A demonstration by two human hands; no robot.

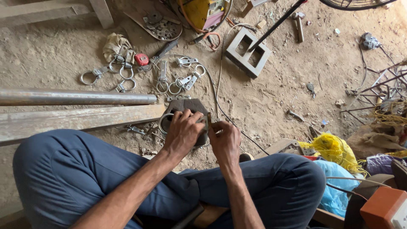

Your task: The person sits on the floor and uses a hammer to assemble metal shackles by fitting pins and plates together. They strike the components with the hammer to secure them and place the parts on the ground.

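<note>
I squat over a dirt floor in blue trousers. My left hand [183, 132] presses down on a metal ring [163, 123] lying on a dark octagonal steel plate [188, 106]. Beside it, my right hand [224, 140] pinches a small flat metal piece [209, 121] upright against the ring's side. Both hands touch over the plate, and their fingers hide most of the ring and the small piece.
A round steel pipe [76, 98] and a rusty angle bar [80, 121] lie at left. Several ring-and-strap fittings [182, 80] lie scattered beyond the plate, with a red tape measure [141, 59], a square steel frame [248, 53], a hammer [299, 23], and yellow and blue bags [335, 148] at right.
</note>
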